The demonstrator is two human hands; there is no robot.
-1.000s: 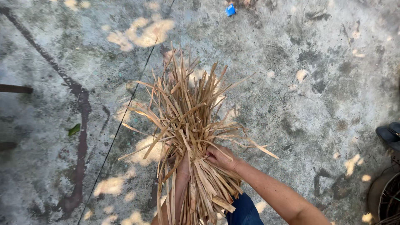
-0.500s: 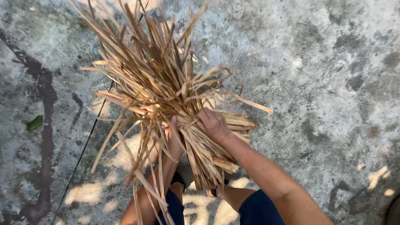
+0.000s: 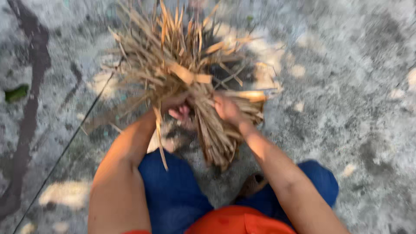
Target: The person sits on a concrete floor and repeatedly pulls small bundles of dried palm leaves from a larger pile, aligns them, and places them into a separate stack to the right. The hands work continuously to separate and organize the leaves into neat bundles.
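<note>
A thick bundle of dry tan straw strips [image 3: 186,69] fans out in front of me over a grey concrete floor [image 3: 346,86]. My left hand [image 3: 175,108] grips the bundle at its narrow waist from the left. My right hand [image 3: 227,108] clasps the same waist from the right. The cut ends [image 3: 219,147] hang down toward my knees. The picture is blurred by motion.
My legs in blue shorts [image 3: 173,190] and an orange shirt hem [image 3: 234,221] fill the bottom. A thin dark line [image 3: 65,147] runs diagonally over the floor at left, beside a dark stain [image 3: 30,108] and a small green leaf [image 3: 16,93].
The bundle has come closer and lower in view, and both hands now hold its waist. The view has tilted down, so my legs and shirt show.
</note>
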